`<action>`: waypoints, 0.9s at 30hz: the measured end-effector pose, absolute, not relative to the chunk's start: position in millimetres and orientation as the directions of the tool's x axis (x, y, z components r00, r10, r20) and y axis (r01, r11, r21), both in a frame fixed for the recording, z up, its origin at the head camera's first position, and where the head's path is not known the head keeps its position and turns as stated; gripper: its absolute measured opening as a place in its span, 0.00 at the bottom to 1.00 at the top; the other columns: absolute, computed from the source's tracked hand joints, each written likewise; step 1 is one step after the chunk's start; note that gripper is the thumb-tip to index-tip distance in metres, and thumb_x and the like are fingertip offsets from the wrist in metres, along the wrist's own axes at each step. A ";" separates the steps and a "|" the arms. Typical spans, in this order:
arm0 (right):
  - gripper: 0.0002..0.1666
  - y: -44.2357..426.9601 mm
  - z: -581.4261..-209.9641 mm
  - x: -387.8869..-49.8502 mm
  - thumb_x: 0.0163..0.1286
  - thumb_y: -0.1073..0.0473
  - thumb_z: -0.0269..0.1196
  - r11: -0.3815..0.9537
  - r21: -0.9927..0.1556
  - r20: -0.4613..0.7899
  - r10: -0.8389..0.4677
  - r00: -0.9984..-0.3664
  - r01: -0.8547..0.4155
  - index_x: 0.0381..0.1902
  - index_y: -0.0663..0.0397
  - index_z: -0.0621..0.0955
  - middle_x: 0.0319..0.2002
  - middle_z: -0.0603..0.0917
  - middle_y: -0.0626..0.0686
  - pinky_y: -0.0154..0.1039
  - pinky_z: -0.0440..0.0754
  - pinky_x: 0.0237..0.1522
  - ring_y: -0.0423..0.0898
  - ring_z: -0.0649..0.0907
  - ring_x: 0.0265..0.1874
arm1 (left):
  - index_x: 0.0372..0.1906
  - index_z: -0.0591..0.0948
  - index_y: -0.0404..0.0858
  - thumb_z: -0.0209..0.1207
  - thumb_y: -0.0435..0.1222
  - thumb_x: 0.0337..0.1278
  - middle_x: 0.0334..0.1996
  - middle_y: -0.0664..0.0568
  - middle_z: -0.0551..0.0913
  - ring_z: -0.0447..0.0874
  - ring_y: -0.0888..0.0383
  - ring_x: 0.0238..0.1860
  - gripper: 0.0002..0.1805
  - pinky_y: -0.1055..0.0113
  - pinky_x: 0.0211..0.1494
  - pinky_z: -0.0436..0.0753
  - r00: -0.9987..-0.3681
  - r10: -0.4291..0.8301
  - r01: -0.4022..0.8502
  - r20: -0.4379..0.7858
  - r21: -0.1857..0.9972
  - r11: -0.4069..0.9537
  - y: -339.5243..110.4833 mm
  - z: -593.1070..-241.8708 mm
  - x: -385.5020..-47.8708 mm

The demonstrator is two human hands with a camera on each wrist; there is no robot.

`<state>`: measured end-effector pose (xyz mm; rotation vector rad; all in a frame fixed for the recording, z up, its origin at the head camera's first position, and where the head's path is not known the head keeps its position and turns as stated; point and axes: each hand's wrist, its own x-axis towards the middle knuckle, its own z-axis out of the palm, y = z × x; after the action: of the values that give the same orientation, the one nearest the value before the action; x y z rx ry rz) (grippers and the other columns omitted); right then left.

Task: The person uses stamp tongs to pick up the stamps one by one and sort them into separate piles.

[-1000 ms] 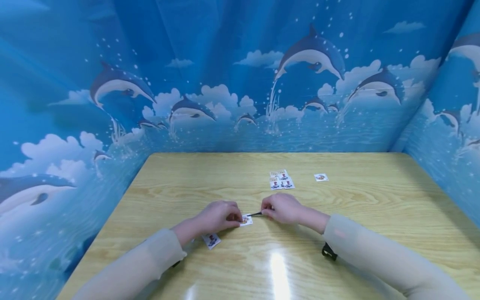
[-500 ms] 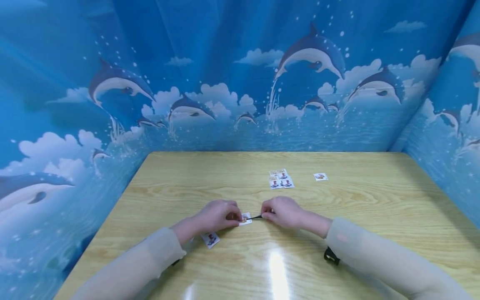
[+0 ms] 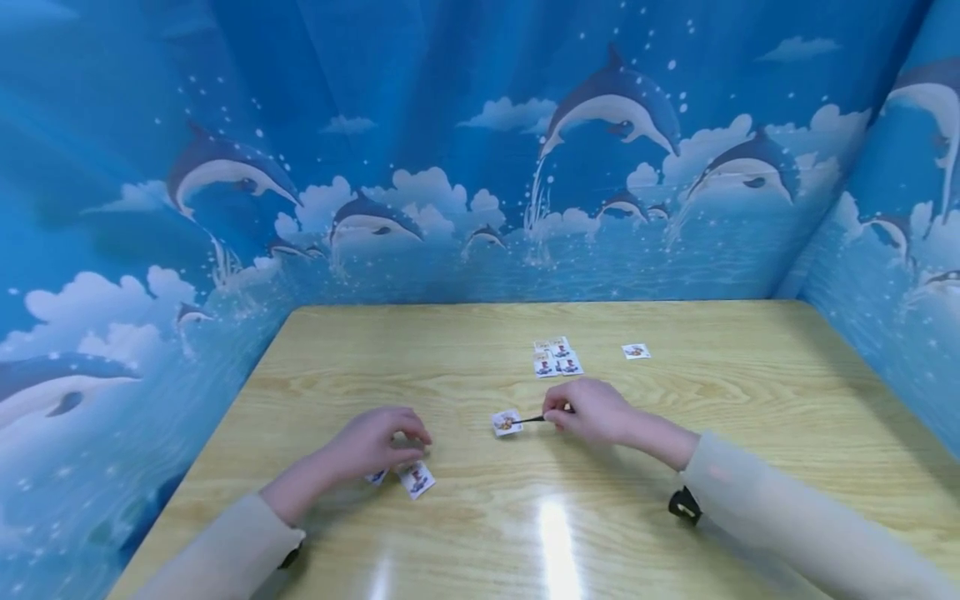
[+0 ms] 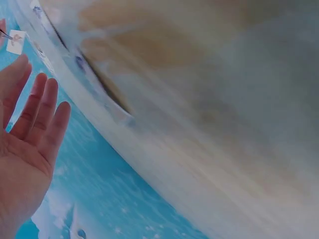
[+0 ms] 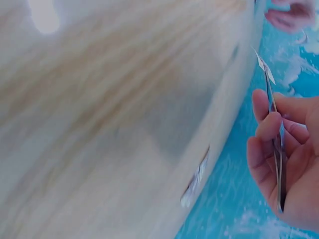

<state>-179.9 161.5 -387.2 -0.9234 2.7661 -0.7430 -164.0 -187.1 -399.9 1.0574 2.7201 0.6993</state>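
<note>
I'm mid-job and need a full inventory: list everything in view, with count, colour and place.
Table: one, light wood-look, under all the cards
Curtain: blue and white dolphin print, behind and beside the table
Grouped cards: several, white with print, far middle; exact count unclear
Lone card: one, white with print, right of the group
Tweezers: one, dark and metallic, in the right hand
Held card: one, white with print, at the tweezers' tips
Loose cards: at least two, white with print, by the left hand
Wrist devices: two, black, near the cuffs
Sleeves: two, pale, on the forearms
Hands: two, bare, above the table
</note>
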 end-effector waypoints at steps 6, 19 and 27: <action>0.05 189.8 -381.9 -180.1 0.70 0.60 0.61 0.699 -0.510 0.035 -0.565 -0.824 -0.502 0.35 0.52 0.83 0.22 0.80 0.39 0.38 0.74 0.29 0.35 0.76 0.23 | 0.38 0.86 0.48 0.70 0.39 0.50 0.40 0.64 0.81 0.79 0.64 0.39 0.08 0.62 0.45 0.79 -0.707 0.708 0.640 -0.009 0.418 0.645 -202.9 -403.1 -151.8; 0.06 267.3 -381.3 -191.8 0.71 0.61 0.59 0.761 -0.476 0.028 -0.488 -0.872 -0.441 0.34 0.53 0.82 0.23 0.80 0.42 0.37 0.70 0.26 0.37 0.73 0.21 | 0.36 0.87 0.50 0.71 0.40 0.47 0.43 0.61 0.79 0.78 0.61 0.43 0.08 0.59 0.48 0.78 -0.729 0.685 0.638 -0.012 0.353 0.685 -204.4 -408.6 -149.2; 0.06 312.2 -377.2 -208.8 0.72 0.63 0.58 0.816 -0.461 -0.010 -0.398 -0.917 -0.349 0.37 0.58 0.81 0.26 0.81 0.46 0.38 0.72 0.25 0.43 0.76 0.23 | 0.36 0.87 0.52 0.71 0.41 0.47 0.43 0.61 0.79 0.78 0.60 0.43 0.08 0.58 0.48 0.78 -0.730 0.683 0.632 -0.020 0.361 0.686 -204.8 -409.1 -152.3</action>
<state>-208.8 312.2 -377.2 -0.5965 2.8920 -0.7041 -152.3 -204.8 -409.1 1.0774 2.7425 0.5006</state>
